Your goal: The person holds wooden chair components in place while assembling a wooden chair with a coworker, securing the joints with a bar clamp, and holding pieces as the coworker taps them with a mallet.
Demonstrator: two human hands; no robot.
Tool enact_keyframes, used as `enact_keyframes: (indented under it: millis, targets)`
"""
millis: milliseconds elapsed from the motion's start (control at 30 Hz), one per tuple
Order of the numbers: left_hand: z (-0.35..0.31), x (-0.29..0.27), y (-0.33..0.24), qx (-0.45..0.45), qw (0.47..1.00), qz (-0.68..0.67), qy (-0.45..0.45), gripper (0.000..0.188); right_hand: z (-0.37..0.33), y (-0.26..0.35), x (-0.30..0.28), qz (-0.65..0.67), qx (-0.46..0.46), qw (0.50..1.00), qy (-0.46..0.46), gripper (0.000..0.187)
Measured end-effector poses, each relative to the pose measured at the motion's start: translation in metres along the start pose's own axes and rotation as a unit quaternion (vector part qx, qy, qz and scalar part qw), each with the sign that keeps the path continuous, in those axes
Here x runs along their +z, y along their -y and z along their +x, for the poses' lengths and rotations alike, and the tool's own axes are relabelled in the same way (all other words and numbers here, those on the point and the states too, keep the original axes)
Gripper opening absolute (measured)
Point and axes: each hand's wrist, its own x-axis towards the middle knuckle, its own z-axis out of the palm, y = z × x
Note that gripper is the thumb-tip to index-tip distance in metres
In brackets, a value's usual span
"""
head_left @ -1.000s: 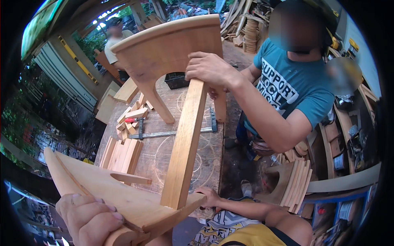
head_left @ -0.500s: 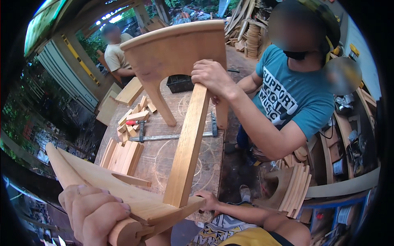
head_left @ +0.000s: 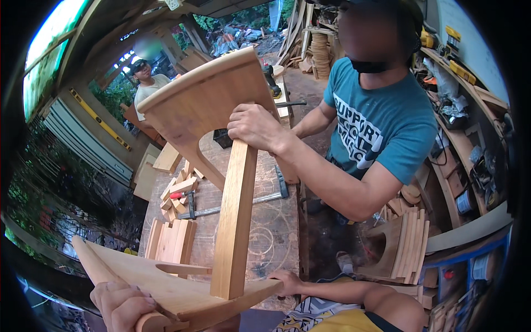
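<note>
My left hand (head_left: 124, 304) is closed around the thick rounded edge of a wooden end panel (head_left: 144, 263) with an arched cutout. Farther right, my right hand (head_left: 285, 283) grips the tip of a leg on that same panel; some of its fingers are hidden. A square wooden rail (head_left: 234, 221) runs from this near panel up to a matching far end panel (head_left: 213, 91), which is tilted. A co-worker's hand (head_left: 257, 127) lies over the joint at the rail's far end, hiding it. The co-worker, in a teal shirt (head_left: 373, 116), stands across on the right.
Below the frame is a worktable (head_left: 265, 232) with a bar clamp (head_left: 238, 205), wood offcuts (head_left: 180, 188) and stacked boards (head_left: 170, 240). Curved wooden parts (head_left: 409, 243) stand on the right. A cordless drill (head_left: 271, 83) sits behind the far panel. Another person (head_left: 149, 83) is at the back left.
The far panel and rail top have shifted left in view, and the rail stands more upright. The co-worker's hand has stayed on the joint. Both my hands keep their hold.
</note>
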Motion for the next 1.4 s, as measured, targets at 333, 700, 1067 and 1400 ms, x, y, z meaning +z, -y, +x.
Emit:
enact_keyframes:
  millis: [333, 700, 1067, 1400]
  targets:
    - [-0.011, 0.003, 0.002, -0.065, 0.996, 0.038, 0.049, 0.063, 0.000, -0.003, -0.006, -0.014, -0.010, 1.000, -0.014, 0.052]
    - [-0.004, 0.017, -0.007, -0.052, 0.998, 0.010, 0.014, 0.063, -0.002, -0.003, 0.000, 0.009, 0.004, 1.000, -0.006, 0.055]
    - [-0.004, 0.018, -0.001, -0.086, 0.996, 0.022, 0.009, 0.063, 0.004, -0.004, -0.001, -0.009, -0.023, 1.000, 0.003, 0.056]
    - [0.000, 0.020, 0.004, -0.114, 0.993, 0.022, 0.015, 0.064, 0.000, -0.009, 0.000, -0.003, -0.016, 1.000, -0.004, 0.054]
